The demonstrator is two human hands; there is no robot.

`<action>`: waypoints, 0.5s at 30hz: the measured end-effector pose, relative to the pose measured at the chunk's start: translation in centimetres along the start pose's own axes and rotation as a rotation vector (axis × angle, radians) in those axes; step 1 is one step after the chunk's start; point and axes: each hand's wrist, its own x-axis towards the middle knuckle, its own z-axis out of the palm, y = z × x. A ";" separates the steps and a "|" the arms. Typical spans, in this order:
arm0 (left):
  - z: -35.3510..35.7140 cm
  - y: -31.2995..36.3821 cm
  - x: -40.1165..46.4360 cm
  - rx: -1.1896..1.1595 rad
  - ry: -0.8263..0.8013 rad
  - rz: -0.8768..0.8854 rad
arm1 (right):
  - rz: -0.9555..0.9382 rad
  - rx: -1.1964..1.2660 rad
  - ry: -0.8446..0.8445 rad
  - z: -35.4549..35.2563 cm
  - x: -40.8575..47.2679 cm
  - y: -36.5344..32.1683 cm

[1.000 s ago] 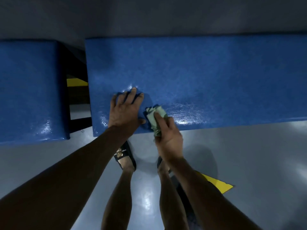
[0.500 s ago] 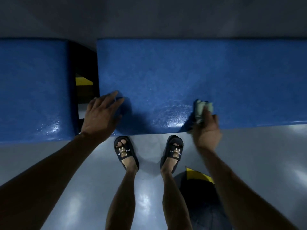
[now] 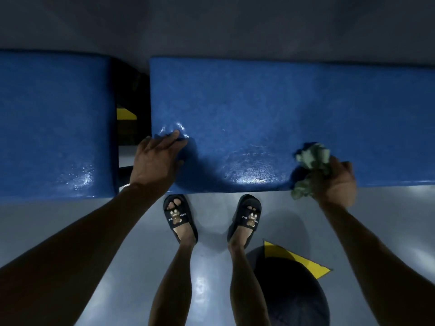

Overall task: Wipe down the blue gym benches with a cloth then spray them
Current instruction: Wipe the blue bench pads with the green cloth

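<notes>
Two blue padded benches lie side by side: a long one [image 3: 282, 109] in front of me and a second [image 3: 51, 123] to the left, with a dark gap between them. My left hand [image 3: 155, 163] rests flat on the near left corner of the long bench, fingers spread. My right hand [image 3: 334, 182] grips a crumpled pale green cloth [image 3: 313, 158] and presses it on the long bench's near edge, right of centre. A wet sheen shows on the pad between my hands.
Grey glossy floor [image 3: 70, 222] runs along the near side of the benches. My feet in black slippers [image 3: 179, 215] stand right against the long bench. A yellow floor marking [image 3: 294, 260] lies at lower right, and another yellow patch [image 3: 126, 114] shows in the gap.
My right hand has swept the cloth to the right along the near edge of the long bench. My left hand slid left to the bench's corner and stayed there.
</notes>
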 end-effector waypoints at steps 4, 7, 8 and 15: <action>0.2 -0.2 0.1 -0.029 0.003 -0.013 | 0.099 0.012 0.040 1.8 -2.5 -2.7; 0.2 -0.2 -0.1 -0.046 0.018 -0.007 | -0.069 0.148 -0.026 6.5 -8.2 -8.9; 0.1 -0.1 0.0 -0.042 0.016 -0.005 | -0.146 0.195 -0.058 7.9 -10.2 -11.0; -0.5 0.0 0.3 -0.040 0.000 -0.026 | -0.574 0.139 -0.332 7.4 -11.5 -13.3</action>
